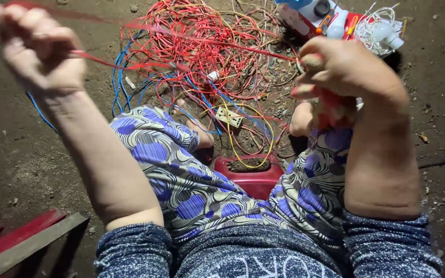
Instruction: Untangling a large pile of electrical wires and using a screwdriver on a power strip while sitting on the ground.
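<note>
- Left hand: raised at upper left, fist clenched around a red wire; the hand is blurred, so the exact finger placement cannot be told.
- Right hand: raised at upper right, fingers closed on the other stretch of the same red wire, pinched near the thumb; a bundle of red stuff sits under the palm, too hidden to tell what it is.
- Red wire: spans between the two hands, roughly level, above the wire heap, and trails down into it.
- Step in hand, as a judgement: a length of wire is being drawn out taut between the fists. It goes well if both grips stay firm, the pull stays even, and the strand is lifted clear of the heap so that it does not snag on neighbouring loops.
- Wire heap: a tangle of mostly red strands, with blue wires at its left edge and yellow wire nearer the knees; a small pale socket plate lies within it.
- Red plastic stool: between the legs, just below the heap.
- White bulbs and small packets: at upper right, beyond the right hand.
- Surface and room: bare packed-earth ground, dusty, strewn with small stones and scraps; strong light falls on the middle while the edges sink into dark. A red and grey plank lies at lower left.
</note>
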